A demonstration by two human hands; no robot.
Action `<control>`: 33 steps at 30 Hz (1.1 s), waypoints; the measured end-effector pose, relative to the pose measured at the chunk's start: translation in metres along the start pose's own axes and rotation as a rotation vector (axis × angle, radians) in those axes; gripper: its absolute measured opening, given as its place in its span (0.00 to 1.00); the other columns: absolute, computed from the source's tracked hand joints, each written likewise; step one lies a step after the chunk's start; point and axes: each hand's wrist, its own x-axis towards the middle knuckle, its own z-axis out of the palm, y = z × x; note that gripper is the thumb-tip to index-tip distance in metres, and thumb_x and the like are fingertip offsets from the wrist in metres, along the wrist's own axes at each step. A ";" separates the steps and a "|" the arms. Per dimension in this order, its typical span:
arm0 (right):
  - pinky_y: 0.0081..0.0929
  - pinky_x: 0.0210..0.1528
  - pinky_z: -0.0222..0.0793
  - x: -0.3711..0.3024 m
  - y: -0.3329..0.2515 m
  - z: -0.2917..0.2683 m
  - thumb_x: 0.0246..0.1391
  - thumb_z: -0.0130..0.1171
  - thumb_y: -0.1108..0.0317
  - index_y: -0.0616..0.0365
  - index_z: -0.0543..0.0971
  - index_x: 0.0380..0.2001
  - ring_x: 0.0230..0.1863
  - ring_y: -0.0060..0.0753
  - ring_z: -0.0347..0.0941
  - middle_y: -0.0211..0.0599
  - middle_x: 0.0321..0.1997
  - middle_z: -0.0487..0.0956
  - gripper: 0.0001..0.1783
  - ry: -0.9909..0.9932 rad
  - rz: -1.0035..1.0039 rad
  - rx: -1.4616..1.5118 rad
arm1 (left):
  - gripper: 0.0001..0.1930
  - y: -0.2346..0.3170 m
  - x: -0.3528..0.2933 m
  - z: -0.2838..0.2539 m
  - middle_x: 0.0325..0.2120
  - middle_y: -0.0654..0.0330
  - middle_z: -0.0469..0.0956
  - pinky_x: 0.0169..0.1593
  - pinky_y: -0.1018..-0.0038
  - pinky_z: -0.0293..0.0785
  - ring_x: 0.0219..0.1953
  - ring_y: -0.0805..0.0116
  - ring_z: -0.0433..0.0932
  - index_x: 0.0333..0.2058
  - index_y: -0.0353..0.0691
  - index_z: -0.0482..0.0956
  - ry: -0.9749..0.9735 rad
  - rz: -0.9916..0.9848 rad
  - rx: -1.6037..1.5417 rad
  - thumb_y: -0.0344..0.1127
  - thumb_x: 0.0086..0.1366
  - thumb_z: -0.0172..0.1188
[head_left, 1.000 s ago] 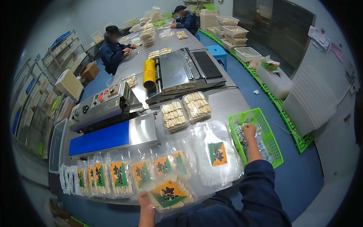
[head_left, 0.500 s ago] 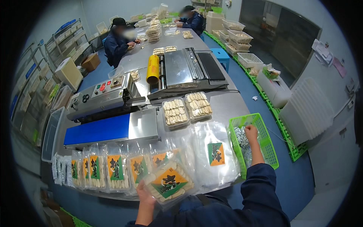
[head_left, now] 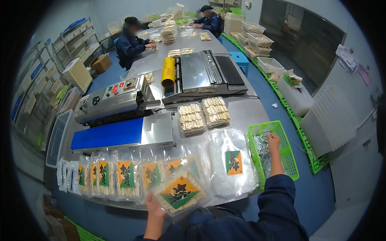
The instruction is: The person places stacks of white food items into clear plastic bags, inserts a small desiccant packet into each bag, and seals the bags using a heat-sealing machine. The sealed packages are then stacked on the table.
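Note:
My left hand (head_left: 155,207) grips a clear bag of pale slices (head_left: 181,192) by its left side, just over the table's near edge. The bag has an orange and green label and lies tilted toward me. Over a green plastic basket (head_left: 295,173) at the right is my right hand (head_left: 274,141), its fingers curled closed. Anything between those fingers is hidden. Small silvery packets (head_left: 264,149) fill part of the basket beneath it. Left of the basket lies a stack of flat clear bags (head_left: 217,180) with the same kind of label.
Filled labelled bags (head_left: 126,180) stand in a row along the near edge. Behind them are a blue-belted machine (head_left: 106,134), two trays of slices (head_left: 191,117) and a film wrapper (head_left: 197,72) with a yellow roll (head_left: 168,72). Two co-workers (head_left: 130,44) sit farther back.
The view has shifted slightly, moving the scene to the right. My right hand has moved a little rightward over the basket. The left co-worker's hands reach farther onto the table.

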 end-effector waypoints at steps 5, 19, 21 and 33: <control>0.13 0.20 0.58 -0.049 -0.141 -0.059 0.42 0.57 0.73 0.60 0.76 0.21 0.17 0.13 0.63 0.24 0.17 0.71 0.02 -0.546 0.204 0.653 | 0.26 -0.004 0.018 -0.028 0.47 0.47 0.67 0.54 0.56 0.59 0.49 0.50 0.66 0.49 0.32 0.63 0.128 -0.097 -0.023 0.42 0.54 0.46; 0.21 0.29 0.69 -0.149 -0.225 -0.034 0.40 0.58 0.74 0.61 0.78 0.26 0.23 0.25 0.73 0.38 0.23 0.78 0.06 -0.837 -0.306 0.301 | 0.30 -0.030 0.034 0.000 0.51 0.48 0.64 0.56 0.52 0.55 0.53 0.48 0.63 0.52 0.38 0.62 -0.042 -0.128 -0.048 0.45 0.51 0.49; 0.22 0.31 0.69 -0.143 -0.227 -0.042 0.41 0.58 0.73 0.62 0.78 0.27 0.26 0.25 0.73 0.38 0.24 0.78 0.07 -0.961 -0.377 0.260 | 0.29 -0.029 0.040 -0.007 0.50 0.49 0.65 0.56 0.54 0.56 0.53 0.49 0.63 0.52 0.38 0.63 -0.053 -0.181 -0.045 0.45 0.51 0.49; 0.24 0.38 0.66 -0.170 -0.140 -0.002 0.55 0.44 0.48 0.60 0.68 0.43 0.35 0.22 0.66 0.31 0.35 0.70 0.25 -1.755 0.525 0.981 | 0.30 -0.052 0.062 0.009 0.51 0.46 0.62 0.55 0.51 0.56 0.53 0.46 0.62 0.53 0.36 0.60 0.032 -0.129 0.038 0.48 0.54 0.46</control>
